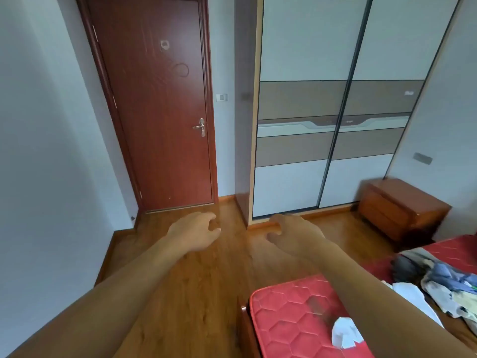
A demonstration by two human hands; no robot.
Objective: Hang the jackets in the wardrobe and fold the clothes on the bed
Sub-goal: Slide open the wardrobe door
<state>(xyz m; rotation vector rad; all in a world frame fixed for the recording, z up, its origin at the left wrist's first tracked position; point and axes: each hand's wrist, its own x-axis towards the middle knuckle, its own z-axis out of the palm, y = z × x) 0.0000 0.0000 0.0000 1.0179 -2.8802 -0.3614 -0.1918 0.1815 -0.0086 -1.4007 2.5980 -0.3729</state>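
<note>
Both my arms reach forward over the wooden floor. My left hand and my right hand hang side by side with loosely curled fingers and hold nothing. Ahead stands the wardrobe with its two sliding doors closed, white and brown panels. At the lower right is the bed with a red quilted mattress. A heap of clothes in grey, blue and white lies on it at the right edge. A small white cloth lies on the mattress beside my right forearm.
A closed red-brown door with a metal handle is at the left of the wardrobe. A wooden nightstand stands between wardrobe and bed at the right. A plain wall runs along the left. Wooden floor stretches between me and the wardrobe.
</note>
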